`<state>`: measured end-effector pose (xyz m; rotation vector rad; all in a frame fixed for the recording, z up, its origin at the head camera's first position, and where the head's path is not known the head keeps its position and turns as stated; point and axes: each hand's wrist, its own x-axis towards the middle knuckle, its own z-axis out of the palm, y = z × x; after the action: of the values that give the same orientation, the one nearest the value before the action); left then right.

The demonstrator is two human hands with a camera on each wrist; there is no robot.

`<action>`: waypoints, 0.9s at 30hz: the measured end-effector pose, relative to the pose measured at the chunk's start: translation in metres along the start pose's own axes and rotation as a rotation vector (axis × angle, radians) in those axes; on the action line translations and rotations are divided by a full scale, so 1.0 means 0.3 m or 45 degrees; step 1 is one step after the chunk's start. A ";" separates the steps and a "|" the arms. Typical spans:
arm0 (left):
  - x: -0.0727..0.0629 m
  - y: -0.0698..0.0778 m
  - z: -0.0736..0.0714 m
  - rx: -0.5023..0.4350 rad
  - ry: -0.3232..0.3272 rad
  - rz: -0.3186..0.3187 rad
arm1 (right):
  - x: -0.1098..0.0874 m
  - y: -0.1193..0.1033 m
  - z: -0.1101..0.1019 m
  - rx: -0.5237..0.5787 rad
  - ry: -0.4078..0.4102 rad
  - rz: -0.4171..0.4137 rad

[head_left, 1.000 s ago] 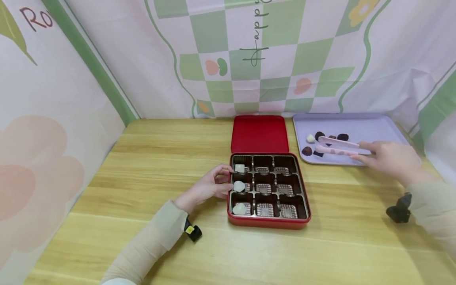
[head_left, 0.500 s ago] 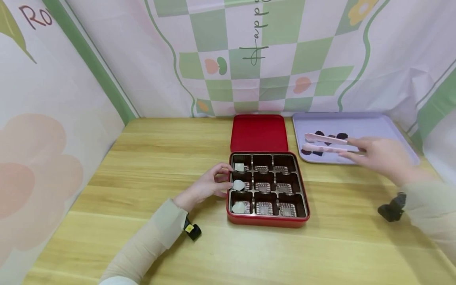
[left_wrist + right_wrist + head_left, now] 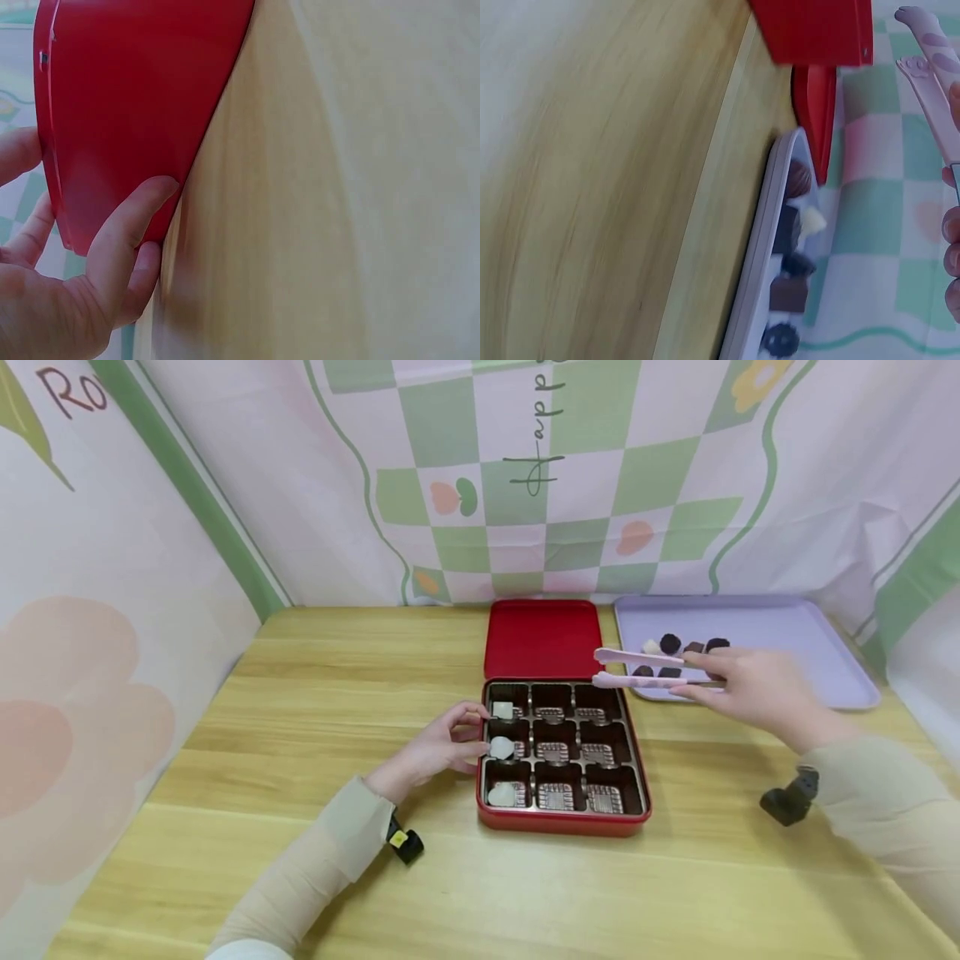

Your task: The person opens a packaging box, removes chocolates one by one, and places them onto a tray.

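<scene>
My left hand rests against the left side of a red tin, fingertips at its rim and wall; in the left wrist view the fingers touch the red wall. The tin's brown divided insert holds white chocolates in its left column: a square one, a round one and another pale one. My right hand grips pink tongs, whose paw-shaped tips stand apart over the tin's back right corner. Nothing shows between the tips in the right wrist view.
A lilac tray at the back right bears several dark chocolates and a white one. The tin's red lid lies open behind it. A patterned cloth hangs behind the wooden table.
My right hand has moved left with the tongs, from over the chocolates on the tray to the tin's back right corner. My left hand stays at the tin.
</scene>
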<state>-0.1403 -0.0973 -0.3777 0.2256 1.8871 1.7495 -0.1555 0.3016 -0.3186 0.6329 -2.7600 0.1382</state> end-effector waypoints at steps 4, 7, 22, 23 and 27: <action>0.000 0.001 0.000 0.002 0.000 -0.001 | 0.015 -0.029 0.013 -0.009 0.090 -0.112; 0.000 -0.001 0.000 0.002 0.001 -0.001 | 0.029 -0.049 0.017 -0.007 0.138 -0.177; 0.001 -0.001 -0.001 -0.015 0.007 -0.013 | 0.124 -0.162 -0.008 -0.051 0.152 -0.401; 0.001 0.000 -0.001 -0.013 0.008 -0.014 | 0.130 -0.172 -0.014 -0.055 0.116 -0.394; 0.001 -0.001 0.002 -0.013 0.016 -0.013 | 0.155 -0.216 -0.030 -0.065 -0.030 -0.347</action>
<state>-0.1402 -0.0967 -0.3780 0.2018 1.8848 1.7573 -0.1644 0.2259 -0.2938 0.9926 -2.6566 -0.0001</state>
